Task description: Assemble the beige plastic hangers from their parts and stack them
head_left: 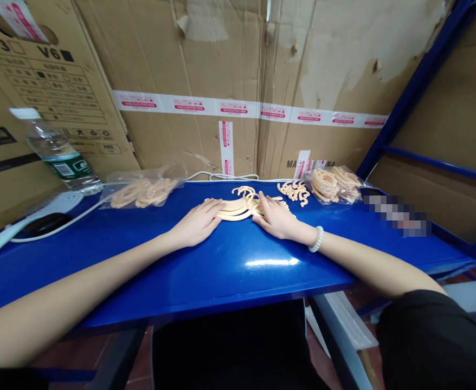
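A row of curved, pale beige strips (pixel 235 210) lies on the blue table (pixel 222 265), their exact kind unclear. My left hand (pixel 197 223) rests flat over the left ends of these strips, fingers stretched out. Over their right side lies my right hand (pixel 277 219), fingers extended and a pale coiled band (pixel 316 239) around its wrist. Beneath and beside that hand are more beige pieces, partly hidden by it. Just behind, a few small hooked pieces (pixel 244 191) stick up. A loose heap of short curly pieces (pixel 295 191) sits to the right of my right hand.
Clear bags of beige rings stand at the back left (pixel 142 190) and back right (pixel 335 185). Farther left are a water bottle (pixel 61 154), a pale fly swatter (pixel 38 221), a black oval object (pixel 45 224) and a white cable (pixel 81 215). Cardboard (pixel 189 65) walls the back.
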{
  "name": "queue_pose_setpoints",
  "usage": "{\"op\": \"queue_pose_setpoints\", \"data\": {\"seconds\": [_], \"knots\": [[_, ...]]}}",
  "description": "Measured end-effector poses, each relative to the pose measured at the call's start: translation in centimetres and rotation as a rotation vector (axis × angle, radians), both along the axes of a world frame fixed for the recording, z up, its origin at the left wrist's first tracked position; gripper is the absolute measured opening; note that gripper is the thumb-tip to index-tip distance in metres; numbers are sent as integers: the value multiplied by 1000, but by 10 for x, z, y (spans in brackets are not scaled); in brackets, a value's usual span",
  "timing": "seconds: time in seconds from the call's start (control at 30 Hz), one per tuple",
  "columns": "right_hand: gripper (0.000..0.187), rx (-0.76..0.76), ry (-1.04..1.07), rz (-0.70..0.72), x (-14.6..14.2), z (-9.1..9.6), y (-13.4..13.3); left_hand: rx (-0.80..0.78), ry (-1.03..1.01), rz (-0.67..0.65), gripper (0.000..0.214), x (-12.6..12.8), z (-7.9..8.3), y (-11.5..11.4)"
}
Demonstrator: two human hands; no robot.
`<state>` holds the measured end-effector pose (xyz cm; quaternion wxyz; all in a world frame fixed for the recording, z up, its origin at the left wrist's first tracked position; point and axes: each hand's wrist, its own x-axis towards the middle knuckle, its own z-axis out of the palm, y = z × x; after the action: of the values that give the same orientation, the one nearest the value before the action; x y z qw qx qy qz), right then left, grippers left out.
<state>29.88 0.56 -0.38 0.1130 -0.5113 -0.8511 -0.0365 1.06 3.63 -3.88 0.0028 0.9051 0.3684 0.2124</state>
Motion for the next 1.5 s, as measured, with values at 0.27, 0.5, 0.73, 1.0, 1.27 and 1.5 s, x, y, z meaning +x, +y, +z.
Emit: {"op": "queue_pose_setpoints", "data": {"seconds": [0.27,0.5,0.73,1.0,1.27,1.5], "knots": [[82,-2,3,-2,0,0,1,3,-9,25,54,1,-2,0],[82,14,-8,3,0,-2,1,-1,-9,28,54,1,-1,-1],[80,19,-19,24,0,-1,1,-13,9,19,56,1,1,-2],[79,-3,-79,48,-1,2,-1,-1,-5,21,55,0,-1,-1],[80,-9,-66,87,4,-1,5,-4,-18,20,58,0,-5,1],[78,7,-1,150,9,-3,11,-16,-66,-16,54,-3,-8,6]]}}
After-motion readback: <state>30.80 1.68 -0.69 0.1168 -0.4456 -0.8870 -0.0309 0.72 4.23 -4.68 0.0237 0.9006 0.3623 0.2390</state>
